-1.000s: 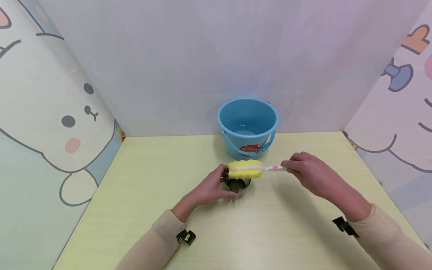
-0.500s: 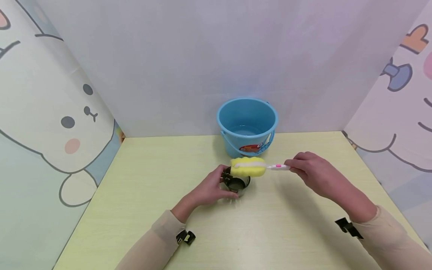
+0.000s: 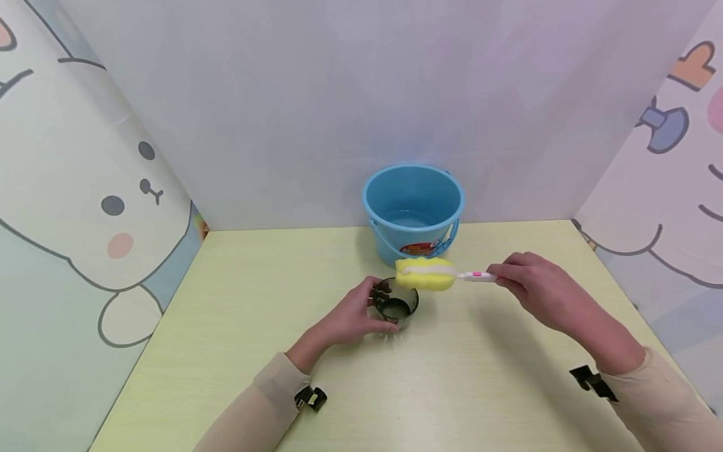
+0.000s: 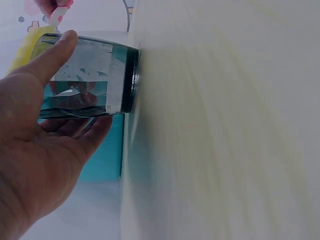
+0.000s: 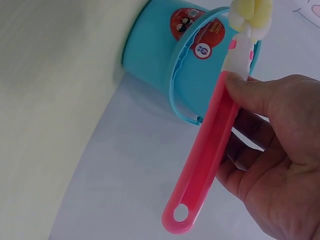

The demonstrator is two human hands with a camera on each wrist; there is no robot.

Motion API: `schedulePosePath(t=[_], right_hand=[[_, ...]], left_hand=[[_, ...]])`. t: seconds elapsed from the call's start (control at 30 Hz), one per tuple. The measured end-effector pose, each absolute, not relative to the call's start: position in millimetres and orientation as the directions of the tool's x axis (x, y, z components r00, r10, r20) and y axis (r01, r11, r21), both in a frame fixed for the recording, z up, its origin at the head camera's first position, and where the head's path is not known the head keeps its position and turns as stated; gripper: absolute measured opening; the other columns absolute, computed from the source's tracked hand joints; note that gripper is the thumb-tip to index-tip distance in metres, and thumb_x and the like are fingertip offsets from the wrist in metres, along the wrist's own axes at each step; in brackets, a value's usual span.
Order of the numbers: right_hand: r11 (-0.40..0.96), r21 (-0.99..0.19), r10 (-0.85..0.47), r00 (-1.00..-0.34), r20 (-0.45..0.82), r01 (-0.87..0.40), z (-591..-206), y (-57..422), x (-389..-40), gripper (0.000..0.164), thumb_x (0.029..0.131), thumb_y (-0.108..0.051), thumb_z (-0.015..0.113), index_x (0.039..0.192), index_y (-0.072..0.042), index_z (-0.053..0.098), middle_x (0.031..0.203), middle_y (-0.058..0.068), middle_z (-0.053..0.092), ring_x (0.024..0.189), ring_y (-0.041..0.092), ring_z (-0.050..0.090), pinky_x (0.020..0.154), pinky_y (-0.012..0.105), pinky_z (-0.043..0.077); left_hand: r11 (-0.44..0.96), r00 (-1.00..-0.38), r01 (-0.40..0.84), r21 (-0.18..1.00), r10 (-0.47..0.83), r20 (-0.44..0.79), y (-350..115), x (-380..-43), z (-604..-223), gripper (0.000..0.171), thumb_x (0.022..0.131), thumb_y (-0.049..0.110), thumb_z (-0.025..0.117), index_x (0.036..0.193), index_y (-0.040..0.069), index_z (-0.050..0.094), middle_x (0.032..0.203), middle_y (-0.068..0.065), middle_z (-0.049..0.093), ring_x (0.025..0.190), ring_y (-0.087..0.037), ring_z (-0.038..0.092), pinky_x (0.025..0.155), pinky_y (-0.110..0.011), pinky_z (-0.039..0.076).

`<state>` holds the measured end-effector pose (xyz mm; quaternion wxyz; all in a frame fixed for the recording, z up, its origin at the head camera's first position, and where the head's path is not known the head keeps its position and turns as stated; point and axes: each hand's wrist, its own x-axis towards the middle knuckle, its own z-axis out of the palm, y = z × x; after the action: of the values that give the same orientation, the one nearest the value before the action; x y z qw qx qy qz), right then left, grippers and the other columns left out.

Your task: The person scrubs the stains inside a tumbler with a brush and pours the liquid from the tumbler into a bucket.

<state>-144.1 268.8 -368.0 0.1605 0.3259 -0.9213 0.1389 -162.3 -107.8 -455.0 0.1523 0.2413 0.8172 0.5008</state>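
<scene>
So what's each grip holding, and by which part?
The left grip holds the see-through cup around its side; the right grip holds the sponge brush by its pink handle.

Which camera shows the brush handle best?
The right wrist view: there the brush handle shows close up, pink down to its holed end. In the head view, the right hand hides much, leaving a short stretch; the left wrist view catches a small piece up top.

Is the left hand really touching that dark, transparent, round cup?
Touching. The left wrist view shows the left hand gripping the dark transparent cup, its thumb laid against the wall.
</scene>
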Motion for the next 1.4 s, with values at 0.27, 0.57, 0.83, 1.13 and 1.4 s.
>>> schedulePosePath(t=[0.27, 0.57, 0.83, 1.13, 1.4], right_hand=[[0.76, -0.155, -0.542, -0.748, 0.384, -0.631, -372, 281, -145, 0.042, 0.073, 0.005, 0.093, 0.112, -0.006, 0.081, 0.091, -0.004, 0.068, 0.079, 0.017, 0.062, 0.064, 0.038, 0.059], [0.771, -0.161, -0.529, -0.761, 0.375, -0.616, -375, 293, -146, 0.04, 0.074, 0.005, 0.092, 0.111, -0.006, 0.081, 0.091, -0.006, 0.068, 0.078, 0.016, 0.061, 0.063, 0.035, 0.057], [0.787, -0.175, -0.521, -0.79, 0.324, -0.591, -380, 302, -149, 0.038, 0.076, 0.004, 0.092, 0.112, -0.005, 0.081, 0.091, -0.006, 0.068, 0.077, 0.014, 0.06, 0.064, 0.035, 0.057], [0.796, -0.214, -0.513, -0.818, 0.26, -0.567, -386, 308, -152, 0.034, 0.08, 0.003, 0.089, 0.112, -0.005, 0.081, 0.09, -0.007, 0.067, 0.076, 0.011, 0.059, 0.063, 0.031, 0.055], [0.812, -0.262, -0.49, -0.853, 0.179, -0.521, -390, 311, -154, 0.029, 0.085, 0.002, 0.086, 0.113, -0.005, 0.081, 0.089, -0.006, 0.067, 0.074, 0.01, 0.055, 0.062, 0.028, 0.052]], left_hand=[[0.398, -0.843, 0.237, 0.887, 0.538, -0.016, -108, -162, -456, 0.079, 0.083, 0.03, 0.095, 0.142, 0.01, 0.047, 0.139, -0.004, 0.059, 0.129, -0.02, 0.058, 0.115, -0.04, 0.046], [0.409, -0.846, 0.237, 0.881, 0.533, -0.02, -108, -162, -455, 0.079, 0.083, 0.03, 0.095, 0.142, 0.01, 0.047, 0.138, -0.005, 0.059, 0.129, -0.022, 0.058, 0.115, -0.041, 0.047], [0.402, -0.843, 0.244, 0.882, 0.538, -0.013, -108, -162, -454, 0.08, 0.082, 0.029, 0.095, 0.143, 0.008, 0.047, 0.14, -0.008, 0.059, 0.129, -0.022, 0.058, 0.115, -0.042, 0.047], [0.401, -0.845, 0.244, 0.883, 0.534, -0.01, -108, -162, -455, 0.081, 0.082, 0.031, 0.096, 0.143, 0.009, 0.047, 0.139, -0.003, 0.059, 0.129, -0.02, 0.058, 0.115, -0.041, 0.047], [0.398, -0.845, 0.241, 0.885, 0.535, -0.011, -108, -162, -455, 0.081, 0.081, 0.03, 0.096, 0.143, 0.01, 0.047, 0.138, -0.003, 0.059, 0.128, -0.02, 0.058, 0.115, -0.041, 0.047]])
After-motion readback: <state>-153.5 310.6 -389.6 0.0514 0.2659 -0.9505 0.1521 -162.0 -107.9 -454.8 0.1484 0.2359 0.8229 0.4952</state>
